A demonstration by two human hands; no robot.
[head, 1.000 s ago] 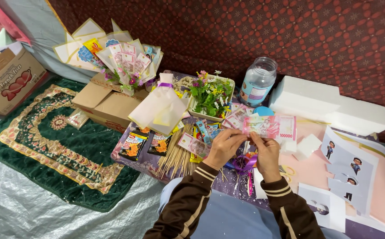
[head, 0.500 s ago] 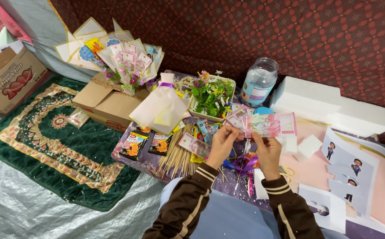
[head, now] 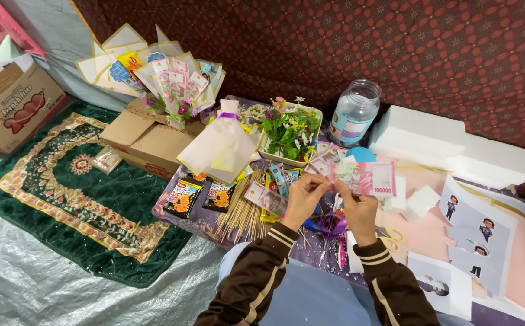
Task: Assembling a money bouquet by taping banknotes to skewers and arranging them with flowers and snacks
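My left hand (head: 303,196) and my right hand (head: 357,208) are raised together over the low table, both pinching a pink banknote (head: 366,178) that stands out to the right of my fingers. Just left of my left hand a second pink note (head: 265,198) lies on a bundle of thin wooden skewers (head: 243,211). Purple ribbon (head: 334,225) shows between my wrists. Both sleeves are brown with striped cuffs.
A tray of small artificial flowers (head: 289,128), a clear plastic jar (head: 354,113), white foam blocks (head: 450,145), snack packets (head: 184,197), a cream paper wrap (head: 221,148), a paper bouquet (head: 175,81) on a cardboard box (head: 143,139), cartoon cut-out sheets (head: 479,229), and a green prayer rug (head: 75,187).
My hands have lifted slightly and the pink banknote is now spread flatter to the right of my fingers. Nothing else on the table has moved.
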